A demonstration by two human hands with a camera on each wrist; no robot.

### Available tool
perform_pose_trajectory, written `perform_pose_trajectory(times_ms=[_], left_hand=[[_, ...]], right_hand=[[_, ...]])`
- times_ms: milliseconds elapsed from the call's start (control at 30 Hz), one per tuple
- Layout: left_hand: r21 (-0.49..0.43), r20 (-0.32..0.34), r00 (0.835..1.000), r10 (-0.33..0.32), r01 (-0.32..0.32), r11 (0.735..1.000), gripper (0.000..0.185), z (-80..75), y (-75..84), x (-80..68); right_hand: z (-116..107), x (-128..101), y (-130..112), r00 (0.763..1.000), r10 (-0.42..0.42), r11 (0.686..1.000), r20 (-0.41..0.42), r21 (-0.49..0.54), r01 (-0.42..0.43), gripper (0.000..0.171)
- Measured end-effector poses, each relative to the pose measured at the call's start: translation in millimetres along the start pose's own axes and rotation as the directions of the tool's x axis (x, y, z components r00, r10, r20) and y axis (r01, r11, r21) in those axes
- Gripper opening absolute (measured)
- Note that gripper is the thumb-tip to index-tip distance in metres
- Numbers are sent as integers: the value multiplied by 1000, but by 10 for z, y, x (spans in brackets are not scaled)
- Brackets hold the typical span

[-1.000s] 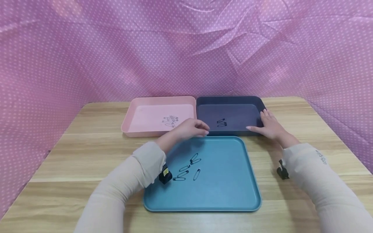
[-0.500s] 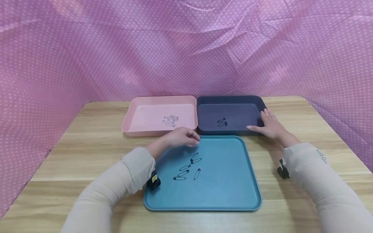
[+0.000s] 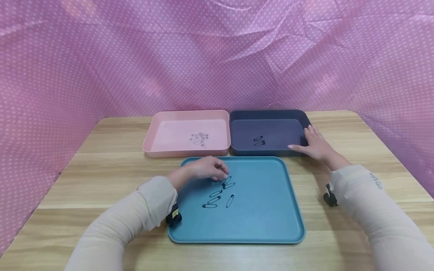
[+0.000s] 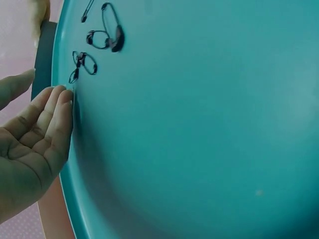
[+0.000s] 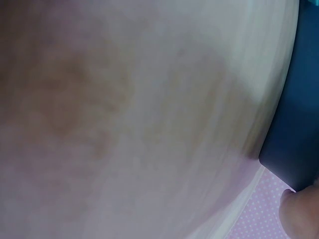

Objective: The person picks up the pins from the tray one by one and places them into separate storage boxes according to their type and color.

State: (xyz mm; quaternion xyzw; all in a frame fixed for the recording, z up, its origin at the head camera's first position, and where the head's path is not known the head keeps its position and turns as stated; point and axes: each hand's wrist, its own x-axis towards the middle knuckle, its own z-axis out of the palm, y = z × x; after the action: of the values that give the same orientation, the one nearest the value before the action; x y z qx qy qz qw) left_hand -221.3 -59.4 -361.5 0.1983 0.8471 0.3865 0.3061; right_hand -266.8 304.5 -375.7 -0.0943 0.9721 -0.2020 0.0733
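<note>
Cream sleeves (image 3: pixel 369 210), one apparently lettered.

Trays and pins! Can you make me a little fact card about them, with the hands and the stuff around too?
Blue tray: nearest the person; six safety pins visible in it
Pink tray: farther back, on the left; holds a pin cluster, too tangled to count
Dark tray: beside the pink one, on the right; holds a small pin bunch
Left hand: above the blue tray, near its farthest pins; no pin seen in it
Right hand: rests at the dark tray's near right corner
Table: light wood
Backdrop: pink-purple cloth, white dots
</note>
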Motion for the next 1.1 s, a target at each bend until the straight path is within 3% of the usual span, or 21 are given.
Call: perform_pose_trajectory(times_ms=[267,400,667,1100], left_hand=[[134,-37,999,-16,21,991,4,57,6,-43],[202,-70,997,-36,50,978,7,92,14,-34],[244,-99,994,-51,74,967,10,130,23,-16],[312,-134,991,6,37,949,10,152,19,1]], right_hand=[[-8,6,-7,1000,0,1000,2,0,0,102],[-8,10,-7,1000,1,1000,-1,-3,-1,102],[-4,19,1,1000,-3,1000,-5,-4,3,102],[3,6,-2,1000,12,1000,-4,0,-12,102]])
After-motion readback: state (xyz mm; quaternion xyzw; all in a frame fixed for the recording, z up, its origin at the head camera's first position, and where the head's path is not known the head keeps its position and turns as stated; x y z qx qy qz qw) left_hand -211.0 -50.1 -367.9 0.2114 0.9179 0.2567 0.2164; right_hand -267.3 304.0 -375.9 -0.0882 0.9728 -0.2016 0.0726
